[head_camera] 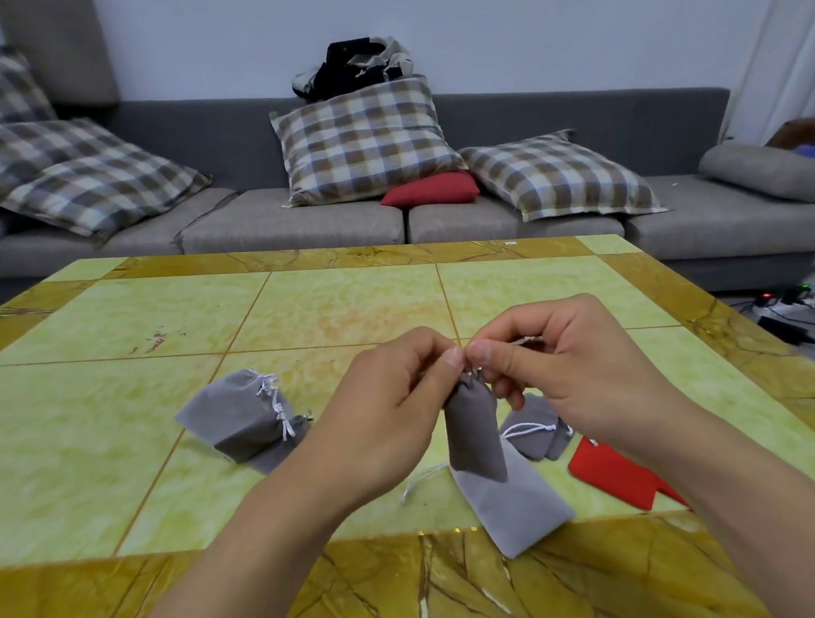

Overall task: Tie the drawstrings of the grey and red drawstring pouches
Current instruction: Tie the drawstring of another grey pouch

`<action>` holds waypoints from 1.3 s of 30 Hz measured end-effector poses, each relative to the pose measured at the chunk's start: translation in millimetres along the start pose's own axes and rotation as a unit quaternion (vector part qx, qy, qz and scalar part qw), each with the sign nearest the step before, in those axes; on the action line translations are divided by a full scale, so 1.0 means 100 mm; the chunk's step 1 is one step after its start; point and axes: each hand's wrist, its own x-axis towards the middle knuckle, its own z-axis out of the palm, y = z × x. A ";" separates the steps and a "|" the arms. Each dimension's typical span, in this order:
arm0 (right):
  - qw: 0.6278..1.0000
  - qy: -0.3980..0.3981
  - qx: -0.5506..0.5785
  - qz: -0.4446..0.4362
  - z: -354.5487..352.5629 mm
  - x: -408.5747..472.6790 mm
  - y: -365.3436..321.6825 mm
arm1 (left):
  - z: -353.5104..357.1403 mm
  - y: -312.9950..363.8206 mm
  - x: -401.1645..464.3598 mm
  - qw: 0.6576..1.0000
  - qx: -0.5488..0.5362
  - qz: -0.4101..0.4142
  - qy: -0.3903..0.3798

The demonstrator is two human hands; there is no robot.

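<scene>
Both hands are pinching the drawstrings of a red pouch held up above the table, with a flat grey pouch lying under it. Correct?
Not quite: the head view shows the held pouch is grey, not red. The left hand and right hand do pinch its drawstrings, and a flat grey pouch lies under it.

Small grey velvet drawstring pouch (473, 431) hangs above the yellow-green tiled table (297, 308), near its front edge, held up at the neck between left hand (385, 409) and right hand (568, 368), fingertips meeting over it. Directly beneath and in front: larger light grey flat pouch (516, 506) lying on the table. Left of the hands: two grey tied pouches (243, 421), stacked and overlapping. Behind the hanging pouch, to the right: crumpled grey pouch with white cord (537, 430). Further right, under the right forearm: flat red fabric pouch (612, 473) (partly hidden). Behind the table: long grey fabric sofa (289, 220) carrying checked cushions (366, 140).
</scene>
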 end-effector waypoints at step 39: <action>0.996 0.058 -0.012 -0.074 -0.06 0.01 -0.03 | -0.02 0.00 0.04 0.958 -0.279 -0.038 0.048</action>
